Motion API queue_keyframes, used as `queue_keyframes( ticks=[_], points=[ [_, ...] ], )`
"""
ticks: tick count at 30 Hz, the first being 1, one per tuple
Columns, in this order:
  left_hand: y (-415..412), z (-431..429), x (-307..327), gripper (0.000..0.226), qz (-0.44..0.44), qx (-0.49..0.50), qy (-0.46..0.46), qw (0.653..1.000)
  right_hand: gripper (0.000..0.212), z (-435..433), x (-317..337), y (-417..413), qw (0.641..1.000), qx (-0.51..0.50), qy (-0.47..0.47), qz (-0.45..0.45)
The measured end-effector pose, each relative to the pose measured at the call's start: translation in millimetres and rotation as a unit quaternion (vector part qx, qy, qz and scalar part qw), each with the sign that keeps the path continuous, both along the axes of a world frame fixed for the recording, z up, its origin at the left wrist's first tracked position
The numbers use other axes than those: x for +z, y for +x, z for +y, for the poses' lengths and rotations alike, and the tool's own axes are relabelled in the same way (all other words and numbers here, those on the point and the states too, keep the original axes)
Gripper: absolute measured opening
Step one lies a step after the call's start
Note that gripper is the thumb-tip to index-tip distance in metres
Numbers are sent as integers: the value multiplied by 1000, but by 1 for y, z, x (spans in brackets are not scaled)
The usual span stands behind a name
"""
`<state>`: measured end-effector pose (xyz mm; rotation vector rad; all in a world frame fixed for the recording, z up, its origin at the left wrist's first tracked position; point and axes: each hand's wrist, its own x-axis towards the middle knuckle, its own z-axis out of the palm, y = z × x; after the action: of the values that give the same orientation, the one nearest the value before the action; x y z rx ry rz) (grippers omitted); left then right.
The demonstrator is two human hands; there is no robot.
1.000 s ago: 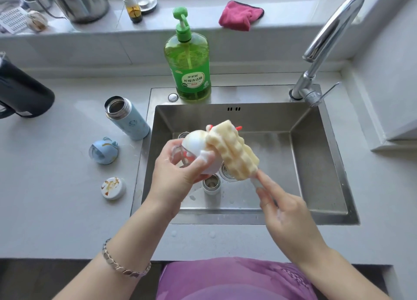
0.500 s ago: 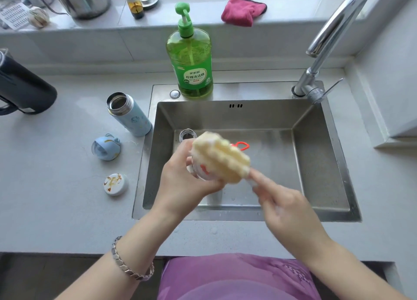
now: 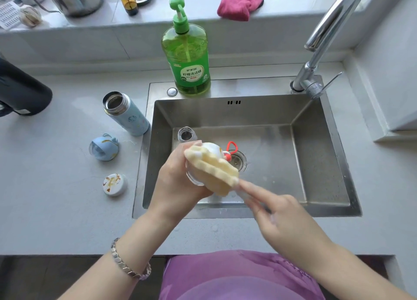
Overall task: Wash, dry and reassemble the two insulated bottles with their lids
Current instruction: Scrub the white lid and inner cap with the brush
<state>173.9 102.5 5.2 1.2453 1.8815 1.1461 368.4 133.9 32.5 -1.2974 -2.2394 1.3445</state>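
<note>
Over the sink, my left hand (image 3: 178, 180) grips a white bottle lid (image 3: 212, 149) with a red loop. My right hand (image 3: 277, 218) holds the handle of a yellow sponge brush (image 3: 214, 171), whose ribbed head lies against the lid. A light blue insulated bottle (image 3: 126, 114) stands open on the counter left of the sink. In front of it lie a blue lid (image 3: 103, 147) and a small white cap (image 3: 114, 184). The open mouth of a second bottle (image 3: 186, 134) shows in the sink, behind my left hand.
The steel sink (image 3: 316, 155) has a drain (image 3: 237, 162) in the middle. A green dish soap bottle (image 3: 186, 55) stands behind it and the tap (image 3: 320, 51) at back right. A pink cloth (image 3: 239, 5) lies on the ledge. A dark jug (image 3: 20, 92) sits far left.
The brush head has slid down from above the lid across its front. My left hand has turned the lid so its red loop points right, and both hands dropped lower in the sink.
</note>
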Motion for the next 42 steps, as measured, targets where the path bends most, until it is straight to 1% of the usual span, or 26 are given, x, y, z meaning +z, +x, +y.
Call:
queue_keyframes(
  ticks=[1,3,4,8,11,15,19,23,25,27,28,31,32,35,36,39,40,42],
  points=[
    [-1,-1,-1,67,3,-4,0,1000,50,3,-3,1,1000,-11,-6,-1],
    [-2,-2,-3,68,35,-21,5,999,40,15,-12,3,997,-64,-31,-12],
    [-3,-3,-4,70,48,-25,6,999,37,19,-14,4,996,-75,-37,-16],
    [-6,-5,-4,73,52,-32,17,998,42,13,-8,5,997,-63,-49,-7],
    [-8,-6,-5,73,60,-50,25,997,37,15,-8,8,996,-72,-46,-18],
    [-3,-6,-7,69,55,-21,26,998,42,3,-1,0,997,-52,-48,-35],
    [1,-9,-10,69,137,-64,51,987,37,6,-5,-4,994,-66,-55,-61],
    [0,1,-7,62,120,20,44,992,37,2,-2,-14,996,-53,-57,-53],
    [6,1,-5,62,161,-21,72,984,36,8,-2,-17,995,-70,-59,-39],
    [8,0,-8,64,184,-65,78,978,35,12,-3,-15,995,-78,-52,-34],
    [6,0,-10,66,178,-56,72,980,36,11,-2,-14,996,-72,-50,-34],
    [-5,6,-6,67,119,40,40,991,39,3,-2,-14,996,-57,-60,-36],
    [-5,8,-4,67,117,41,38,992,40,3,-4,-16,996,-63,-62,-33],
    [1,5,-4,63,121,-15,43,992,35,9,-6,-18,994,-84,-63,-14],
    [0,5,-4,62,114,-10,36,993,34,9,-6,-18,995,-80,-66,-12],
    [-9,10,-1,63,48,80,12,996,38,1,-5,-17,995,-65,-74,-13],
    [-9,11,0,63,37,86,16,995,39,2,-6,-17,995,-69,-76,-11],
    [-4,10,2,62,30,60,21,998,38,8,-10,-17,994,-81,-72,-5]
  ],
)
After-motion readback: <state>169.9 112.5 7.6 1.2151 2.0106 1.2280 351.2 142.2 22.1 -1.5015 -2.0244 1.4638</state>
